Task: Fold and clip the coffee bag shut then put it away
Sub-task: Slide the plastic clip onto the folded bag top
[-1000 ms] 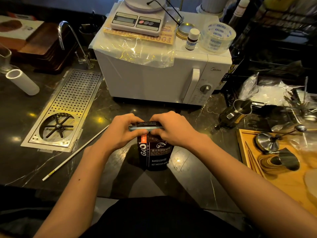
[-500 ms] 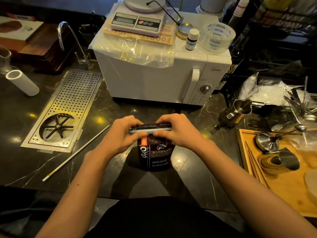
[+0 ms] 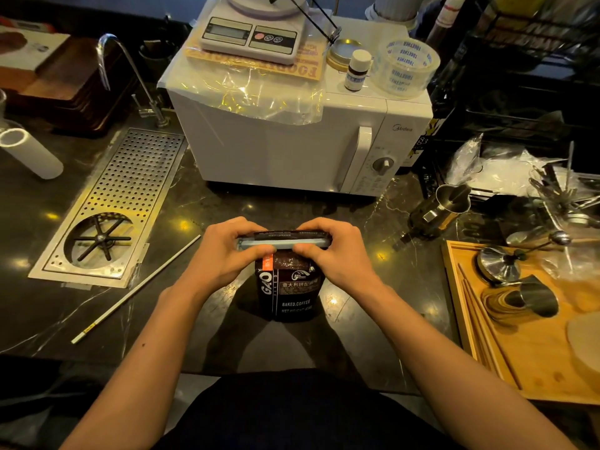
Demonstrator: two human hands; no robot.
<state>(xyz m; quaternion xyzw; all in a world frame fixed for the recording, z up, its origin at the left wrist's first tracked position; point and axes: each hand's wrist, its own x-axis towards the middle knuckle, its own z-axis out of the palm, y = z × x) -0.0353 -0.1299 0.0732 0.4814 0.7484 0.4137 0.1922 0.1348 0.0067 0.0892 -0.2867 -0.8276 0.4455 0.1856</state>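
Hands spread wider along clip than a second ago | left hand (image 3: 220, 254) and right hand (image 3: 337, 254) pinching pale clip (image 3: 281, 244) across folded top of coffee bag (image 3: 287, 287), upright on dark counter (image 3: 227, 203) | bag reads "GAO", "BAKED.COFFEE" | microwave (image 3: 292, 147) behind marked "Midea" | tape roll (image 3: 406, 68) "TOGETHER"

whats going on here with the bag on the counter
A person is sealing a dark brown coffee bag that stands upright on the black marble counter, in front of a white microwave. The left hand and right hand press a long pale blue plastic clip across the bag's folded top, one hand at each end. The bag has not been put away yet.
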